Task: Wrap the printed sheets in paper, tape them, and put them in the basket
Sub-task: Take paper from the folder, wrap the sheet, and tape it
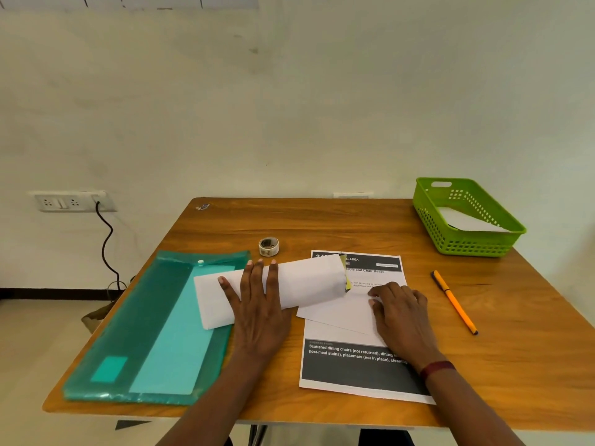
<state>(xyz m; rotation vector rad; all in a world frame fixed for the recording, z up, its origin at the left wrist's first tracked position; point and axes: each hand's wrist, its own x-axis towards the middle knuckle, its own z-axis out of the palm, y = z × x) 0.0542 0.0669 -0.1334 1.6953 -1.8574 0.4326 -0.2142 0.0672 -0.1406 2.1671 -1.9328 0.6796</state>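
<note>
A white paper-wrapped bundle (pixel 306 283) lies across the middle of the wooden table (pixel 322 220), with a bit of printed sheet showing at its right end. My left hand (pixel 257 304) presses flat on the bundle with straight fingers. My right hand (pixel 402 313) pinches the loose white flap of wrapping paper (pixel 338 312) beside the bundle. Under them lies a printed sheet (pixel 354 365) with black bands. A tape roll (pixel 268 246) stands behind the bundle. The green basket (pixel 428 214) sits at the far right corner, with white paper inside.
A teal plastic folder (pixel 145 333) covers the table's left side, partly under the bundle. An orange pen (pixel 454 302) lies to the right of my right hand. A wall socket (pixel 72 201) with a black cable is on the left.
</note>
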